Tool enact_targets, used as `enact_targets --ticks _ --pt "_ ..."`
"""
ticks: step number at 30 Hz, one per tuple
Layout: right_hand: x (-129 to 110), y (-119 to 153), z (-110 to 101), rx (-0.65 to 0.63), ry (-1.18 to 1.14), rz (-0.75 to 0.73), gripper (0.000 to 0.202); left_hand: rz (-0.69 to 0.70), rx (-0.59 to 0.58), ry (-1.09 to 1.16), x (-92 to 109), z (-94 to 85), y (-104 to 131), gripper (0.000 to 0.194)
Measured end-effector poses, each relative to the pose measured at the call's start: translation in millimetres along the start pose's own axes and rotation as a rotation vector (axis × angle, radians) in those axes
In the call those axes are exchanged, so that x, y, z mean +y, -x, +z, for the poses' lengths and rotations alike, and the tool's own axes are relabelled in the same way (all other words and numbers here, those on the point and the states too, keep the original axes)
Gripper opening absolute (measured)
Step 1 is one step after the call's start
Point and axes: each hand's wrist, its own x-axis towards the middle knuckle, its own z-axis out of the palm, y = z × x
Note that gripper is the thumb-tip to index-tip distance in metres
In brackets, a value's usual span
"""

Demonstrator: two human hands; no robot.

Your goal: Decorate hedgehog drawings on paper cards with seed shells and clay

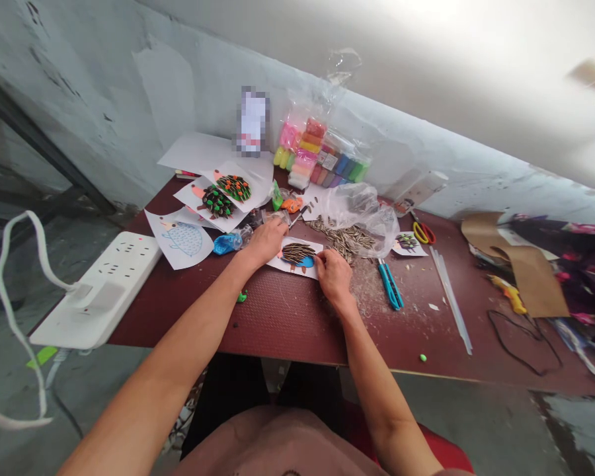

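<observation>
A small white card (307,270) lies before me, bearing a hedgehog figure with a blue clay body (305,262) and striped seed shells (297,252) as spines. My right hand (333,272) has its fingers curled, gripping the card's right edge. Just past the card's left end, my left hand (268,239) is closed, fingertips pointing away beside some clear plastic wrapping (272,217). What its fingers pinch is hidden. Left of that hand sits a lump of blue clay (224,243) in plastic. Behind the card, a heap of striped seeds (344,242) spills from a clear plastic bag (377,215).
Hedgehog pictures (217,201) and a blue hedgehog drawing (183,238) lie left. Coloured clay packs (322,155) lean against the wall. To the right are a teal cutter (389,285), scissors (424,233), glue sticks (451,301) and a yellow glue gun (510,294). A power strip (102,291) occupies the left edge.
</observation>
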Motion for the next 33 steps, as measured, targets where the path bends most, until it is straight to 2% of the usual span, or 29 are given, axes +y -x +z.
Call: enact_targets --ticks 6,11,15,27,30,33 --pt "10 3 -12 0.072 -0.046 0.041 0.017 0.000 0.003 0.002 1 -1.0 1 0.026" --pt "25 -6 -24 0.148 0.002 0.089 0.020 0.009 -0.008 -0.042 0 0.5 0 0.023" --pt "27 -19 -29 0.078 0.097 0.114 0.022 -0.004 -0.007 -0.051 0 1.4 0 0.024" --pt "10 -45 -31 -0.196 0.339 0.053 0.026 -0.027 0.011 -0.053 3 -1.4 -2 0.026" --pt "13 -44 -29 -0.201 0.343 0.023 0.024 -0.016 0.018 -0.024 3 -3.5 1 0.027" --pt "22 -41 -28 -0.102 0.243 -0.051 0.021 0.001 0.017 0.019 1 -7.6 5 0.029"
